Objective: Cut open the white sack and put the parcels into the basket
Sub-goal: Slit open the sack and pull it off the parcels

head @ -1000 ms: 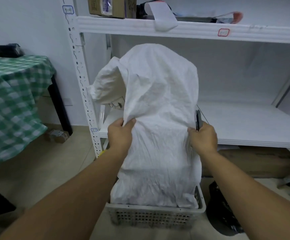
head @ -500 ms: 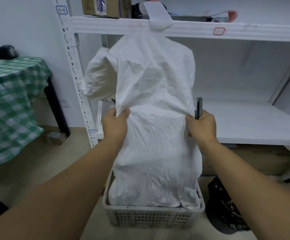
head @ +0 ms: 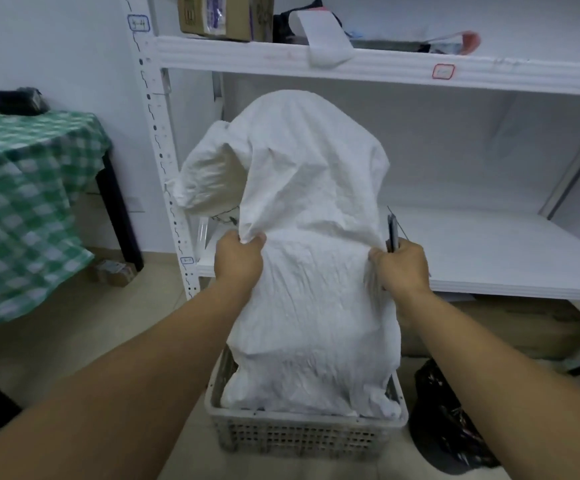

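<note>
A large white woven sack (head: 311,271) stands upright with its lower end inside a grey perforated plastic basket (head: 302,434) on the floor. My left hand (head: 238,261) pinches a fold of the sack on its left side. My right hand (head: 401,268) grips the sack's right side and also holds a dark slim cutter (head: 392,233) that points upward. The sack's top droops over in a hood shape. No parcels show; the sack hides the inside of the basket.
A white metal shelving unit (head: 350,62) stands right behind the sack, with boxes on its upper shelf. A table with a green checked cloth (head: 22,202) is at the left. A black bag (head: 451,424) lies on the floor right of the basket.
Both hands raised the sack half a second ago and have now lowered it again, so its top has dropped below the upper shelf. The grips are unchanged.
</note>
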